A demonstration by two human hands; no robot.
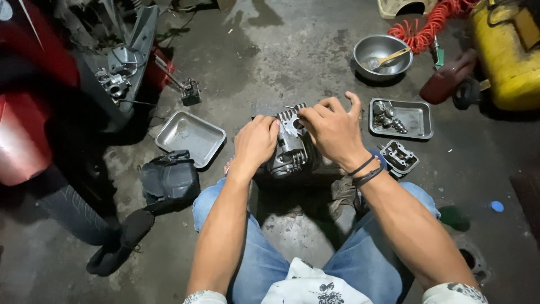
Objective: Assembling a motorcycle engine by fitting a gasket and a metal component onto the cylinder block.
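A stained grey concrete floor carries the finned grey metal engine cylinder, with a rectangular steel tray to its left. The left hand clasps the cylinder's side; the right hand pinches fingers at its top.

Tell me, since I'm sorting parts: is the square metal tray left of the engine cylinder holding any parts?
No: the square metal tray left of the engine cylinder shows only its bare bottom, with nothing in it.

Cylinder partly behind hands
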